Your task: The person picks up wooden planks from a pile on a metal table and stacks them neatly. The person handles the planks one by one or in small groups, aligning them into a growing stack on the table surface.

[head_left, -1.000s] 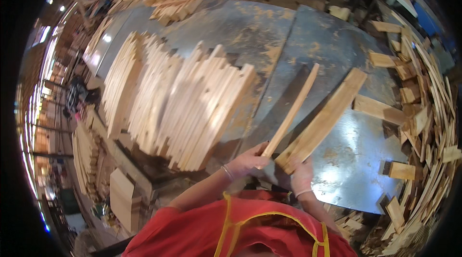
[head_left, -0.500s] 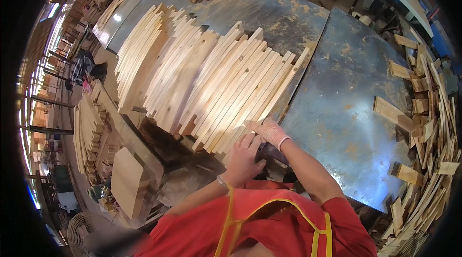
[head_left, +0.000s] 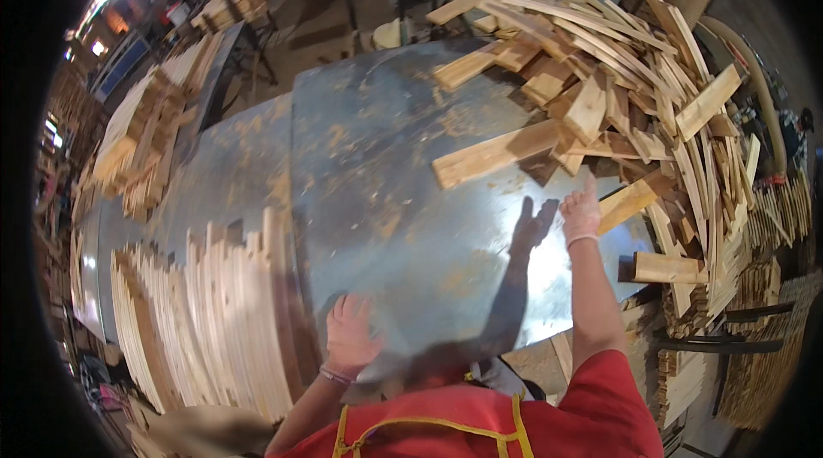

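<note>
- In the head view, the left hand [head_left: 353, 336] is held low over the near part of the grey metal worktop [head_left: 386, 201], fingers pointing forward and parted, holding nothing; whether it touches the surface I cannot tell.
- The right hand [head_left: 580, 214] reaches well forward on an extended arm, index finger straight out, loosely open and gripping nothing that shows; contact with the wood beside it is unclear.
- The pile of wood pieces [head_left: 590, 107] begins just ahead of the right hand and spreads on to its right.
- One short plank [head_left: 633, 201] lies just right of that hand, and a longer plank [head_left: 489, 154] lies ahead and to its left, its near end jutting over the worktop.
- Close to the left hand's left stands the row of pale strips [head_left: 231, 321], somewhat blurred.
- A broad stretch of metal surface spreads between the hands and ahead of the left one, crossed by the right arm's shadow [head_left: 512, 278].
- The worktop's near edge runs behind both hands, close to the red apron [head_left: 429, 415].
</note>
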Tool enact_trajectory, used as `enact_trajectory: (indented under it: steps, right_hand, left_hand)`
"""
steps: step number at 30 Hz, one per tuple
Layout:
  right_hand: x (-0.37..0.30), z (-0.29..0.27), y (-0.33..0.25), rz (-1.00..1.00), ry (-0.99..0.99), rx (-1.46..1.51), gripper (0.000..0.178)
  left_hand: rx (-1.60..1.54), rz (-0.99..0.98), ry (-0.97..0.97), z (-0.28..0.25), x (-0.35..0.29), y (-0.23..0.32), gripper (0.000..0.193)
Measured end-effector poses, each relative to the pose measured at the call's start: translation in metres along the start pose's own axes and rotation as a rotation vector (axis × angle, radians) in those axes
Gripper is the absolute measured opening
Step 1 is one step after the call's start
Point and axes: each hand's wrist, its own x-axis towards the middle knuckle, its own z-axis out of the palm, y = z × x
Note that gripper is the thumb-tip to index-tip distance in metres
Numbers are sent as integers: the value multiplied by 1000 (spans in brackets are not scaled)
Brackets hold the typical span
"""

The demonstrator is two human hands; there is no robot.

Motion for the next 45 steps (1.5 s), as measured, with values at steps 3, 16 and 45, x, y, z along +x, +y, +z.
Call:
enact_trajectory:
  steps: [3,16,45]
  right_hand:
    - [38,30,-77,145,188,-62,81]
    - [153,21,-47,73,-38,575,54]
    - [-306,-115,176,774,-318,-874,51]
  left_hand:
    - [25,184,-24,-2,125,54,78]
    - [-1074,61,-578,-24,534,370,62]
    - [-1631,-715,-604,47,-19,36,29]
